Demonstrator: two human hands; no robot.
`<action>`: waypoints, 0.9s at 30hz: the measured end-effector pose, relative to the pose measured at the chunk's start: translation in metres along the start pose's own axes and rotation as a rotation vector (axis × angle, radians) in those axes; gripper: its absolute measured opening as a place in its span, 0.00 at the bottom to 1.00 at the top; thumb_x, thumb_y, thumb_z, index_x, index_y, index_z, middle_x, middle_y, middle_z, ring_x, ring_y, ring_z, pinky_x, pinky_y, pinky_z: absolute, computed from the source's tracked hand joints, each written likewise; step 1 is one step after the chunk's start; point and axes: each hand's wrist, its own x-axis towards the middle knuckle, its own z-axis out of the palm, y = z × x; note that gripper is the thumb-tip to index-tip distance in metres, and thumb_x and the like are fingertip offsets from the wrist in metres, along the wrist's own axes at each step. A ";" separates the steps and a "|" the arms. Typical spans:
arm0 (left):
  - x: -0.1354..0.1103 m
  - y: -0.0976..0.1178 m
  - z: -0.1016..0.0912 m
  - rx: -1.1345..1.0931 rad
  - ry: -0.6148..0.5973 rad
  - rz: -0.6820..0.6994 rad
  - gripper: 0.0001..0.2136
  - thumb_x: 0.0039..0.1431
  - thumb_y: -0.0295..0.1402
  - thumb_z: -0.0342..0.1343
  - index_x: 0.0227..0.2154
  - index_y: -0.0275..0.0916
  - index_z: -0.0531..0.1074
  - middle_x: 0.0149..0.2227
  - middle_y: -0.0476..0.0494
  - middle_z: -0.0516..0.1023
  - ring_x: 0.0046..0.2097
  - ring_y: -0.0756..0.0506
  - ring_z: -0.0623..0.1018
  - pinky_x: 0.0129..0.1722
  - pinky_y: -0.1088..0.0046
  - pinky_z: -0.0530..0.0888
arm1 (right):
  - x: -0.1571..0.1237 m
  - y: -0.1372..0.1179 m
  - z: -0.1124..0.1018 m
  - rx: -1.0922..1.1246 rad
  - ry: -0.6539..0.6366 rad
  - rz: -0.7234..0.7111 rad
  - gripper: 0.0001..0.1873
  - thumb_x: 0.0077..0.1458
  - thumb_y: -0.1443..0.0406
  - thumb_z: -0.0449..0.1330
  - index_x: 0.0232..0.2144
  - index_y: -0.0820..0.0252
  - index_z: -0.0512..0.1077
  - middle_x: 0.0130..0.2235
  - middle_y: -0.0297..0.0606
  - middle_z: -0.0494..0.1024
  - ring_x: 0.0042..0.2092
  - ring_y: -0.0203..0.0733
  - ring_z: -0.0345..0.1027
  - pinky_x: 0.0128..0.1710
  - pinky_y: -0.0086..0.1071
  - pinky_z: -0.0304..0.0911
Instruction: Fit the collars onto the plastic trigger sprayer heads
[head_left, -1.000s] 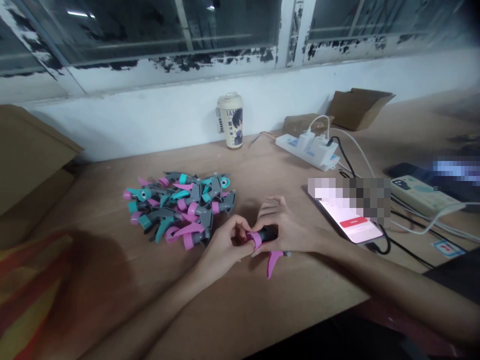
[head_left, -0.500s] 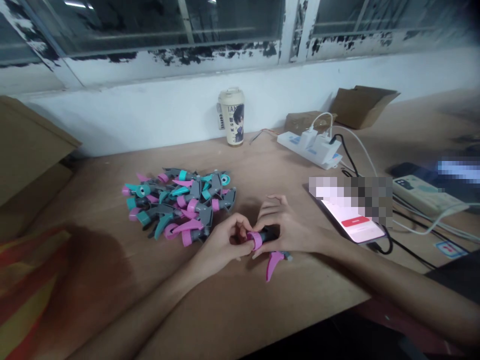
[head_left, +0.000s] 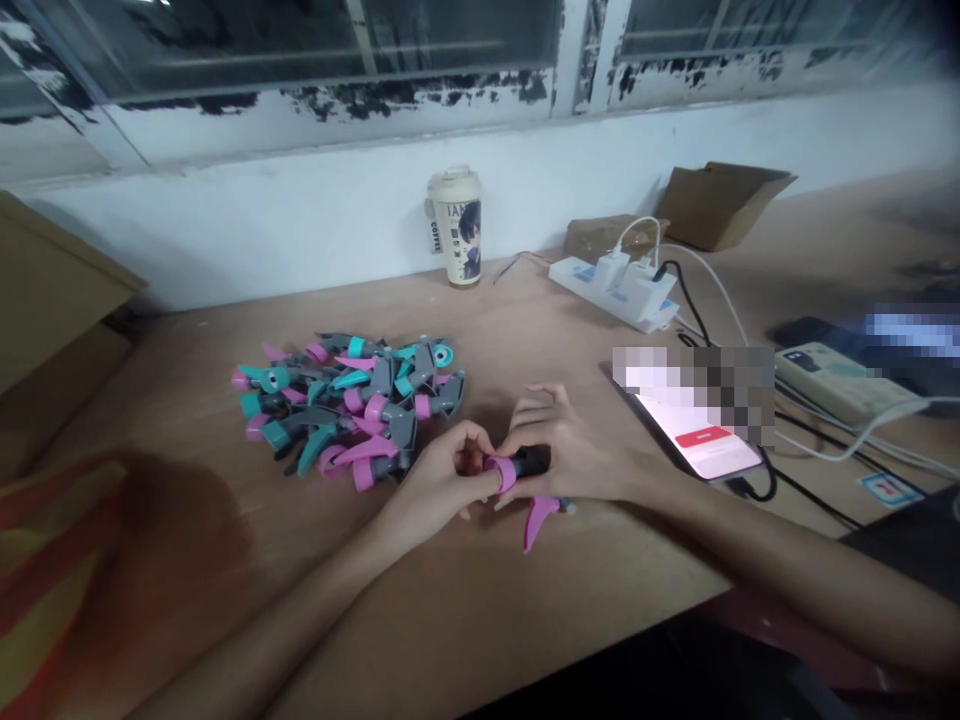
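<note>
Both my hands meet over the wooden table (head_left: 525,600) on one spray-trigger head (head_left: 521,470), dark with a pink collar and a pink lever hanging below. My right hand (head_left: 574,450) wraps the dark body, fingers curled round it. My left hand (head_left: 442,475) pinches the pink collar end with its fingertips. Just left of my hands lies a pile of spray-trigger heads (head_left: 349,410) in grey, teal and pink.
A phone (head_left: 701,440) with a lit screen lies right of my hands, cables (head_left: 757,485) running from it. Behind are a white power strip (head_left: 615,285), a printed cup (head_left: 454,225), cardboard boxes (head_left: 720,200) and a wall. Another cardboard box (head_left: 52,290) stands at left.
My hands and the trigger head stay together in the same grip; only the view has shifted slightly.
</note>
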 end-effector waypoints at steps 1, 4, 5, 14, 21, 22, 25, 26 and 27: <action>0.000 0.001 0.000 0.007 0.006 -0.006 0.09 0.47 0.33 0.56 0.31 0.40 0.62 0.26 0.54 0.60 0.25 0.54 0.65 0.14 0.85 0.63 | 0.000 -0.001 -0.001 0.004 -0.003 0.007 0.17 0.39 0.49 0.65 0.25 0.55 0.74 0.27 0.29 0.74 0.34 0.37 0.66 0.53 0.41 0.43; 0.000 0.002 0.001 0.015 0.004 -0.015 0.09 0.46 0.32 0.55 0.30 0.40 0.61 0.25 0.55 0.58 0.24 0.54 0.64 0.14 0.85 0.63 | 0.001 -0.002 -0.003 0.018 0.004 0.001 0.17 0.38 0.49 0.67 0.25 0.55 0.74 0.27 0.29 0.73 0.35 0.36 0.67 0.54 0.40 0.43; -0.001 0.002 0.001 0.016 -0.003 -0.014 0.09 0.46 0.31 0.55 0.29 0.40 0.60 0.25 0.55 0.58 0.24 0.54 0.63 0.14 0.85 0.63 | 0.000 -0.002 -0.002 0.022 0.009 -0.006 0.18 0.38 0.49 0.67 0.25 0.56 0.74 0.27 0.29 0.73 0.35 0.36 0.67 0.54 0.40 0.43; 0.000 0.001 -0.001 0.024 -0.036 0.004 0.09 0.46 0.31 0.55 0.29 0.39 0.60 0.26 0.56 0.56 0.23 0.55 0.61 0.14 0.85 0.63 | 0.000 0.000 0.000 0.047 -0.001 -0.024 0.16 0.41 0.51 0.65 0.27 0.55 0.75 0.27 0.29 0.74 0.35 0.36 0.67 0.55 0.40 0.42; -0.002 -0.004 0.002 0.060 0.013 0.055 0.08 0.49 0.31 0.54 0.30 0.40 0.60 0.25 0.55 0.59 0.24 0.54 0.65 0.14 0.85 0.63 | -0.001 -0.001 0.001 0.018 -0.010 -0.027 0.18 0.40 0.48 0.65 0.26 0.55 0.75 0.26 0.29 0.74 0.35 0.37 0.66 0.53 0.41 0.43; -0.002 -0.004 0.003 0.050 0.021 0.060 0.08 0.49 0.31 0.54 0.30 0.40 0.60 0.25 0.55 0.59 0.23 0.54 0.65 0.13 0.85 0.62 | -0.001 -0.001 0.001 0.020 -0.002 -0.031 0.18 0.40 0.48 0.65 0.27 0.56 0.75 0.26 0.29 0.74 0.35 0.37 0.66 0.53 0.41 0.43; -0.003 -0.004 0.006 -0.013 0.047 0.087 0.08 0.50 0.32 0.54 0.31 0.39 0.59 0.24 0.55 0.60 0.23 0.54 0.66 0.14 0.84 0.62 | -0.001 0.001 0.001 0.030 0.042 -0.042 0.17 0.42 0.49 0.65 0.29 0.54 0.76 0.28 0.30 0.76 0.36 0.37 0.68 0.54 0.41 0.42; -0.004 -0.005 0.007 -0.030 0.077 0.116 0.08 0.51 0.32 0.54 0.31 0.39 0.59 0.25 0.55 0.60 0.23 0.54 0.66 0.14 0.84 0.63 | -0.001 0.002 0.001 0.031 0.060 -0.042 0.17 0.43 0.50 0.65 0.31 0.53 0.76 0.30 0.30 0.77 0.37 0.37 0.68 0.55 0.41 0.41; -0.005 -0.006 0.008 -0.037 0.123 0.159 0.08 0.52 0.33 0.54 0.31 0.39 0.59 0.26 0.55 0.60 0.24 0.54 0.67 0.15 0.84 0.63 | -0.001 0.003 0.000 0.032 0.079 -0.039 0.17 0.43 0.51 0.64 0.33 0.52 0.76 0.31 0.31 0.77 0.38 0.37 0.68 0.55 0.41 0.41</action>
